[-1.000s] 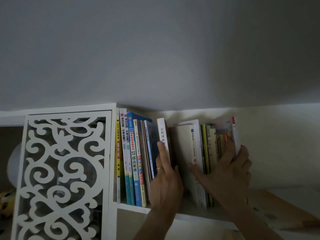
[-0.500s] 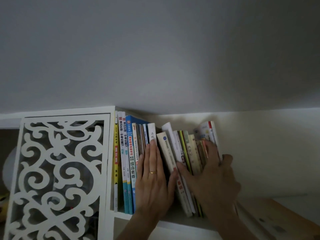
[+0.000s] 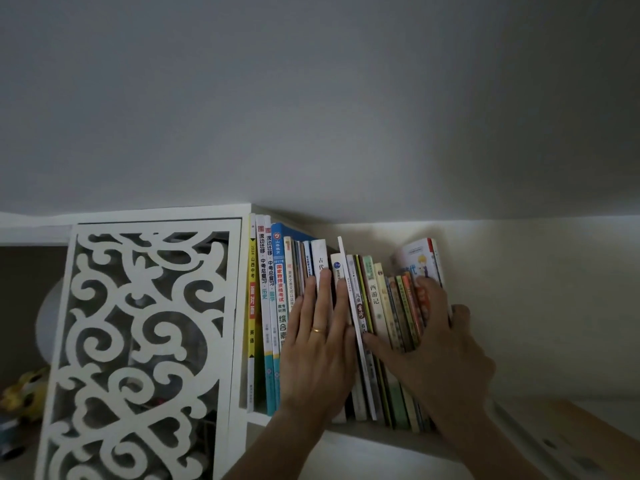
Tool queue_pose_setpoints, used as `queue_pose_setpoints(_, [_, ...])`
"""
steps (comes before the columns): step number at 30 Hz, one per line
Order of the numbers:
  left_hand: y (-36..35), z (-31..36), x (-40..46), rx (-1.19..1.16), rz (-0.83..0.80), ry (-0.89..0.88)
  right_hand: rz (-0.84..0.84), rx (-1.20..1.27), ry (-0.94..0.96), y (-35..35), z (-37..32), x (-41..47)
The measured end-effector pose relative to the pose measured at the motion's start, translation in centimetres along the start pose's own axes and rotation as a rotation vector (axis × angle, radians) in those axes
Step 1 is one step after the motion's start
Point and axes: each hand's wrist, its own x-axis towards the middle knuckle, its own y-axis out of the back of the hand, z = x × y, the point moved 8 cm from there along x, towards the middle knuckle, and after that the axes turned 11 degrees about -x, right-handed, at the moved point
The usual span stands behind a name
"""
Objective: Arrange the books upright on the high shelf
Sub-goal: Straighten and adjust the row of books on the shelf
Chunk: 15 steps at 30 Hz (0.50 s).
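On the white shelf [image 3: 381, 436] at lower centre, we see books [image 3: 377, 306] under both flat hands: left hand [image 3: 317, 344] open on spines, right hand [image 3: 436, 344] spread, fingers around the row's right end.

Dim, soft-focus, wide-angle edge bending

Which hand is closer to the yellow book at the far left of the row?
Left. The left hand lies flat on spines a few books right of the yellow book; the right hand presses the books at the row's far end.
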Motion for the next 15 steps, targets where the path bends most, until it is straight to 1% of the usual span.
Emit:
queue_pose_setpoints(3, [0.3, 0.0, 0.2, 0.0, -0.012, -0.005, 0.01, 0.024, -0.016, -0.1, 0.0, 0.2])
queue_pose_setpoints(9, [1.2, 0.4, -0.3, -0.094, 0.029, 0.034, 0.007, -0.001, 0.054, -0.3, -0.4, -1.0])
queue_pose_setpoints(13, [1.6, 0.9, -0.5, -0.161, 0.066, 0.049, 0.078, 0.047, 0.026, 0.3, 0.3, -0.8])
queue_pose_setpoints(15, [1.6, 1.1, -0.5, -0.157, 0.053, 0.09, 0.058, 0.037, 0.031, 0.2, 0.6, -0.5])
